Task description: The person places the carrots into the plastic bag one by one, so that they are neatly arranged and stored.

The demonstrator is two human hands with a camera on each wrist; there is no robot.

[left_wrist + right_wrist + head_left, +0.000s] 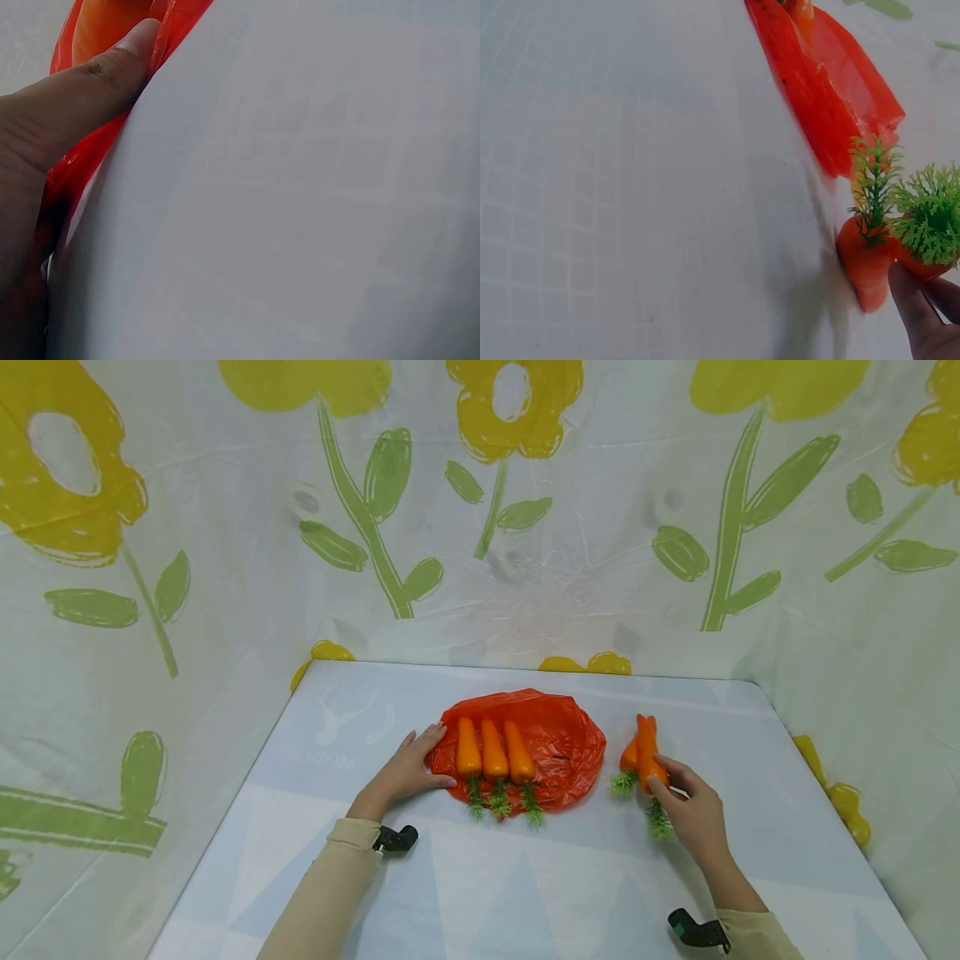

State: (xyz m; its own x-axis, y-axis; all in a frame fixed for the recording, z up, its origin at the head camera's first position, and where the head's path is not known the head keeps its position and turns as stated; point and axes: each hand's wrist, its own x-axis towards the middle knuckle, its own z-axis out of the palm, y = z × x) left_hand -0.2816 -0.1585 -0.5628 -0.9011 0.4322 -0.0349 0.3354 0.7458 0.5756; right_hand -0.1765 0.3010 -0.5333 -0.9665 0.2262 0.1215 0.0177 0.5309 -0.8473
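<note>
A red plastic bag [566, 752] lies spread on the table, with three toy carrots side by side on it: a left carrot [468, 752], a middle carrot [492, 752] and a right carrot [518, 753], green tops toward me. My left hand [405, 772] rests at the bag's left edge, thumb and fingers spread; in the left wrist view its thumb [101, 82] touches the red plastic. To the right of the bag, my right hand [693, 814] pinches a carrot [647, 752] near its leafy end. Another carrot [864, 259] lies on the table right beside it.
The pale patterned table [480, 877] extends in front of the bag and to both sides. A flower-print curtain [570, 552] hangs behind the table and along its sides. Each wrist carries a small black device, such as the left wrist device [397, 838].
</note>
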